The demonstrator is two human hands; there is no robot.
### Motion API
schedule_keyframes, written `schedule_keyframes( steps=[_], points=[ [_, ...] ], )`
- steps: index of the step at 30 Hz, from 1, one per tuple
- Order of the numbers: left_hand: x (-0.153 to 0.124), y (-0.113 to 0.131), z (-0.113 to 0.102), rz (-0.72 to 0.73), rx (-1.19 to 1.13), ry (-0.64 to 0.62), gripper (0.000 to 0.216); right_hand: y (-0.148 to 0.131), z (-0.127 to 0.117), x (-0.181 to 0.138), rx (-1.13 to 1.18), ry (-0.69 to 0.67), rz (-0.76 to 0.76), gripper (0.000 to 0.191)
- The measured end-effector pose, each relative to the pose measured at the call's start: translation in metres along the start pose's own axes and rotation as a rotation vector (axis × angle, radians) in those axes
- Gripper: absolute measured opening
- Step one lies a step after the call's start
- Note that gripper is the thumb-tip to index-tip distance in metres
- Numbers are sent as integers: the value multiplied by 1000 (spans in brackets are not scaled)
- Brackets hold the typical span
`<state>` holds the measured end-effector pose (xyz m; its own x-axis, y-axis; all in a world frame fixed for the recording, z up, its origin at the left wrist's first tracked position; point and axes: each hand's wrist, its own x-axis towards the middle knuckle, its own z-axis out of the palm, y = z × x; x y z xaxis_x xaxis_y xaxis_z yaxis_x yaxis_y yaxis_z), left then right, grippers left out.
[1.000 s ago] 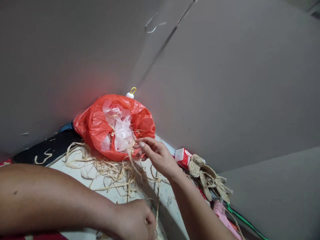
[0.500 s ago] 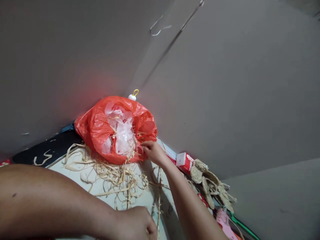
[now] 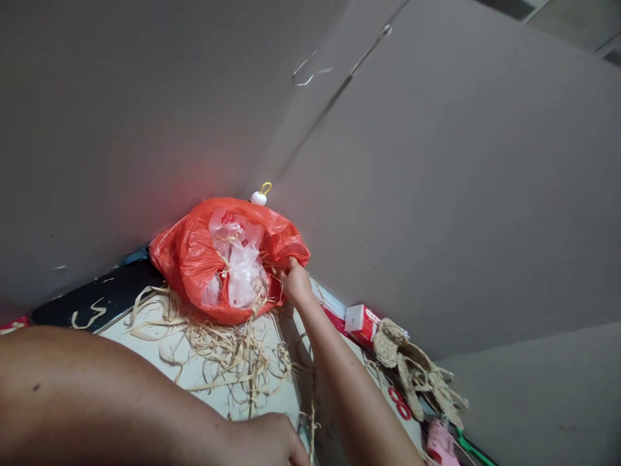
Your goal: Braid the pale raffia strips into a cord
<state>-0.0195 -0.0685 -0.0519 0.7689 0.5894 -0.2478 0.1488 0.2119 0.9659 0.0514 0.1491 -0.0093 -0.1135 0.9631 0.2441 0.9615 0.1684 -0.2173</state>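
Observation:
An orange plastic bag [image 3: 194, 259] stuffed with clear plastic [image 3: 240, 268] sits in the corner of two grey walls. My right hand [image 3: 295, 282] reaches to the bag's right edge, fingers closed on the orange plastic. Loose pale straw strips [image 3: 228, 343] lie spread over the white surface [image 3: 213, 382] below the bag. My left hand [image 3: 269, 441] is at the bottom of the view, curled into a fist over thin straw strands that hang beside it. My left forearm crosses the lower left.
A small white bottle top with a yellow loop [image 3: 260, 196] shows behind the bag. A red-and-white carton [image 3: 361, 321], woven straw pieces [image 3: 412, 369] and a green cord [image 3: 473, 448] lie along the right wall. A dark mat [image 3: 92, 298] is at left. A wire hook [image 3: 310, 68] hangs on the wall.
My right hand has moved from the straw in front of the bag up to the bag's right edge and closed on it. The view has tilted slightly; my left hand stays low.

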Motion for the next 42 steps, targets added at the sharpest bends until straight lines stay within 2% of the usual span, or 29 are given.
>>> schedule_keyframes(
  steps=[4,9,14,17,19,22,24,28,33,38,42],
  points=[
    [1,-2,-1,4,-8,-14,21,2,-1,1,14,-20,-19,16],
    [-2,0,-2,-3,27,-22,22,7,-18,-17,109,79,-54,26],
    [-7,7,-3,6,32,-11,23,13,-46,-64,296,130,-105,34],
    [-9,10,-2,-16,39,-3,22,18,-62,-99,645,184,-20,37],
    [-11,11,-1,-57,50,13,18,22,-72,-121,792,248,35,32],
    [-14,13,1,-79,89,55,16,29,-87,-147,825,328,64,25],
    [-16,15,3,-106,96,84,17,33,-95,-160,898,337,88,29],
    [-21,21,5,-152,119,97,14,42,-103,-173,1162,208,172,52],
    [-22,23,3,-124,137,78,18,44,-98,-167,1316,-40,280,23],
    [-21,22,2,-126,151,78,18,32,-94,-147,1334,-131,238,21],
    [-22,25,1,-128,126,67,19,34,-110,-148,1356,-152,293,23]
  ],
)
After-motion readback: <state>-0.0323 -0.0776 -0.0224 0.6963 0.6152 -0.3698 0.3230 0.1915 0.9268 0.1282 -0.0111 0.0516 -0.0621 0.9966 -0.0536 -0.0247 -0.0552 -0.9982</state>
